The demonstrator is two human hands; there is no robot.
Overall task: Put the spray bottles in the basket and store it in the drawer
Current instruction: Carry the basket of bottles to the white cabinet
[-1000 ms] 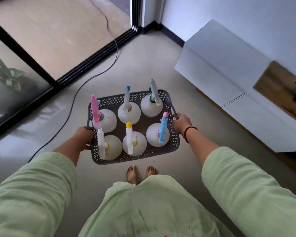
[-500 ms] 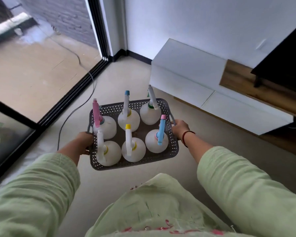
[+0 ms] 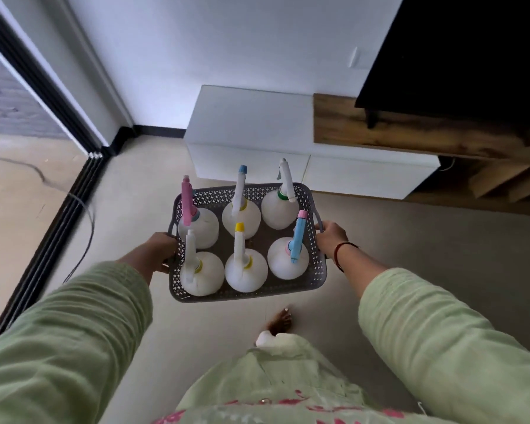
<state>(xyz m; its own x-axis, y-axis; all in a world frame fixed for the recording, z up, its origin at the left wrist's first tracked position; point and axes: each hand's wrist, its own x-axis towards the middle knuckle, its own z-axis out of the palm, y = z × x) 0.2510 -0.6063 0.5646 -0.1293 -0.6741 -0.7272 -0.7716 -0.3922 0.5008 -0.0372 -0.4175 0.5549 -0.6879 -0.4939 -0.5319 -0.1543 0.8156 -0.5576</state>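
**A:** What fills the view, biggest first?

**B:** A low white cabinet (image 3: 288,148) against the wall ahead, its two drawer fronts (image 3: 364,175) closed. Nearer, held in the air above the floor, a grey perforated basket (image 3: 248,293) with six white spray bottles (image 3: 245,270) standing upright in two rows of three.

**A:** How is it held?

**B:** The left hand (image 3: 159,249) is clamped on the left handle, the right hand (image 3: 331,238) on the right handle.

**A:** What could go wrong?

**B:** Both hands are occupied and the drawers look shut, so freeing one hand to pull would likely tilt the basket. The bottles look top-heavy with tall nozzles; they could topple together. Those nozzles rise well above the rim and might catch the drawer opening. A bare foot (image 3: 280,321) sits below the basket, and a cable (image 3: 88,215) lies on the floor to the left.
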